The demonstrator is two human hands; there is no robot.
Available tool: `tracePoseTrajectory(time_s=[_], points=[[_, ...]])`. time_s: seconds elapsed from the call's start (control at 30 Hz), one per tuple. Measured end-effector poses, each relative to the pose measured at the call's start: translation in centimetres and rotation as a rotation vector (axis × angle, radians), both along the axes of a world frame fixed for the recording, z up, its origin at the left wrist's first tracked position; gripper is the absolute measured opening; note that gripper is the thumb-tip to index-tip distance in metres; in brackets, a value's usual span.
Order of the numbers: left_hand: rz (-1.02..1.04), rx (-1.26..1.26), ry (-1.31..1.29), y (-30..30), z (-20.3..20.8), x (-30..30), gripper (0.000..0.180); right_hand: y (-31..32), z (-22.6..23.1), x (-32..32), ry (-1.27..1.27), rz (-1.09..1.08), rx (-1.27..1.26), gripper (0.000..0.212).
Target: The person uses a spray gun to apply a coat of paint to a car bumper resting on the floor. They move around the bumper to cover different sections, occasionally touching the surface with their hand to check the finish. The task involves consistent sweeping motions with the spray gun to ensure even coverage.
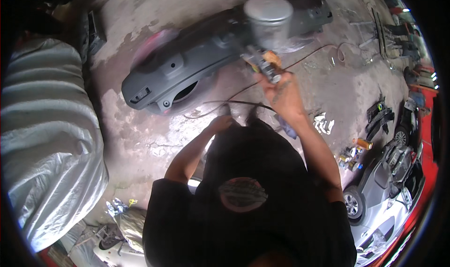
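Observation:
My right hand (284, 94) is wrapped round a paint spray gun (265, 66), held out ahead of my body. On top of the gun sits a pale, lidded cup (269, 21), smeared by motion. Beyond and below the gun lies a long dark grey car bumper (201, 47), slanting from the near left to the far right. My left hand (222, 123) is low in front of my body, near my leg; its fingers are too unclear to read. A dark hose (239, 102) passes close in front of me, under my right wrist.
Silver sheeting (51, 136) covers a large shape at the left. A thin reddish hose (318, 49) trails over the concrete floor (117, 126). Several cans (351, 159) stand at the right beside a silver car (379, 196). A crumpled bag (131, 222) lies at the lower left.

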State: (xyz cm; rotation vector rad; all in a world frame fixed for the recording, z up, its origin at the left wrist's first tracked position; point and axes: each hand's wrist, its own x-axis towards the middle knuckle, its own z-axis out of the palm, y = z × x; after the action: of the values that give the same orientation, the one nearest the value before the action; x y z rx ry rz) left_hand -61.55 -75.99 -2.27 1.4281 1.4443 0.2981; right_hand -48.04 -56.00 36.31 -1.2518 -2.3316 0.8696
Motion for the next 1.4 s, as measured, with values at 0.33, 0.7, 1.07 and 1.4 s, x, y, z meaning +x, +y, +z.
tracePoseTrajectory(time_s=[0.33, 0.7, 1.07, 1.4], points=[[0.034, 0.013, -0.077, -0.7, -4.4, 0.4, 0.035, -2.5, 1.1, -3.9, -0.072, 0.170, -0.503, 0.048], [0.052, 0.106, 0.027, 0.9, -0.5, 0.1, 0.040, 10.5, 1.9, 3.9, -0.010, -0.267, 0.059, 0.026], [0.265, 0.283, 0.005, 3.9, 1.2, 2.6, 0.055, 11.4, -0.2, 2.0, -0.051, -0.163, 0.029, 0.029], [0.295, 0.362, -0.142, 8.9, 7.1, 5.1, 0.067, 12.5, 2.7, -4.5, 0.015, -0.048, -0.392, 0.049]])
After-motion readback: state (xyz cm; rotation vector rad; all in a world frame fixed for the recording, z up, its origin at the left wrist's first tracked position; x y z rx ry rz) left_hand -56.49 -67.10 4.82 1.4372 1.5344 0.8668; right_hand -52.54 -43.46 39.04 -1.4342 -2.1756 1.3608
